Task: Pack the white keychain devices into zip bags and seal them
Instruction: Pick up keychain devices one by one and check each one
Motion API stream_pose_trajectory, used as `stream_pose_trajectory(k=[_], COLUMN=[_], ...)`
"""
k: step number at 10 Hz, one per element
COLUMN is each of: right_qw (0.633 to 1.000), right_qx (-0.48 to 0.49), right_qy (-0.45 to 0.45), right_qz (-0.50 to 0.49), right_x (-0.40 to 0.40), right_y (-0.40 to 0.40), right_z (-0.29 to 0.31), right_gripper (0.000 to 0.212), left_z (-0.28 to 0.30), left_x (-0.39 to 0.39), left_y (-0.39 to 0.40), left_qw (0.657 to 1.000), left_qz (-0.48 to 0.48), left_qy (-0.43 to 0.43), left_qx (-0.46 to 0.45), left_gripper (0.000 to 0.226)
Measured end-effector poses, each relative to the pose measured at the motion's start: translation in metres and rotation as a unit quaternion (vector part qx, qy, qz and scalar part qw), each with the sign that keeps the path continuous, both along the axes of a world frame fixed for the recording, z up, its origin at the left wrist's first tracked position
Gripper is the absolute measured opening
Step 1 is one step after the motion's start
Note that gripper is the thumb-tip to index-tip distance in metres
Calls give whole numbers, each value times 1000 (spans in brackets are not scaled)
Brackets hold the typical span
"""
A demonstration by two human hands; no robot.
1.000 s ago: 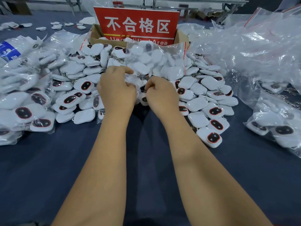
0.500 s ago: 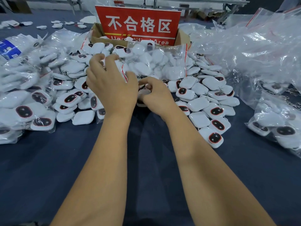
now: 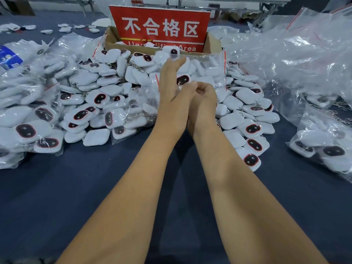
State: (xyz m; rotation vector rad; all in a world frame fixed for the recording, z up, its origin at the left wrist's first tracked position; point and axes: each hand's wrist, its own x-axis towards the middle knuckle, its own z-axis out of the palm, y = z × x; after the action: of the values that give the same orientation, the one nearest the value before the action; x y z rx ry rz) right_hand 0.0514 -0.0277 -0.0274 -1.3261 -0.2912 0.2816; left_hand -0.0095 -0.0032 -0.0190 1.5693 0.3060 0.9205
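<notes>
Red sign [image 3: 162,30] in cardboard box [image 3: 213,43]: "不合格区", below partly hidden "…Area".

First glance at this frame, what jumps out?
The red sign with white characters, standing in a cardboard box at the table's far edge. Below it, a sprawling pile of white keychain devices, loose and bagged. In front, the left hand reaches forward, fingers straight, beside the curled right hand.

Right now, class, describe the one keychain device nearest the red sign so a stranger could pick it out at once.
Start at the red sign standing in the cardboard box. Just below its lower edge, at the box's front rim, one white keychain device tops the pile. Unlike its neighbours lying flat or bagged, it stands loose and upright, its dark oval window facing you.
</notes>
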Motion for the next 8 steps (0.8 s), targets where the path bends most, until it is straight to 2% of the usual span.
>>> stream_pose_trajectory(k=[1, 2, 3, 4, 6, 8], right_qw=[998, 989, 989, 990, 993, 996], right_qx=[34, 74, 48, 28, 15, 10], right_qy=[43, 104, 67, 35, 24, 15], right_qz=[34, 80, 119, 137, 111, 92], right_x=[2, 0, -2, -3, -2, -2], right_y=[-3, -1, 5, 10, 13, 12], right_z=[-1, -1, -2, -6, -10, -12], right_gripper=[4, 21, 30, 35, 28, 29], left_z=[3, -5, -12, -17, -16, -13], left_x=[3, 11, 10, 9, 7, 4], left_y=[-4, 2, 21, 35, 36, 32], left_qw=[996, 988, 979, 966, 956, 955], left_qz=[-9, 15, 68, 47, -9, -50], left_qy=[22, 22, 22, -13, -28, -32], left_qx=[-82, -150, -192, -253, -293, -290], left_gripper=[68, 61, 26, 25, 31, 36])
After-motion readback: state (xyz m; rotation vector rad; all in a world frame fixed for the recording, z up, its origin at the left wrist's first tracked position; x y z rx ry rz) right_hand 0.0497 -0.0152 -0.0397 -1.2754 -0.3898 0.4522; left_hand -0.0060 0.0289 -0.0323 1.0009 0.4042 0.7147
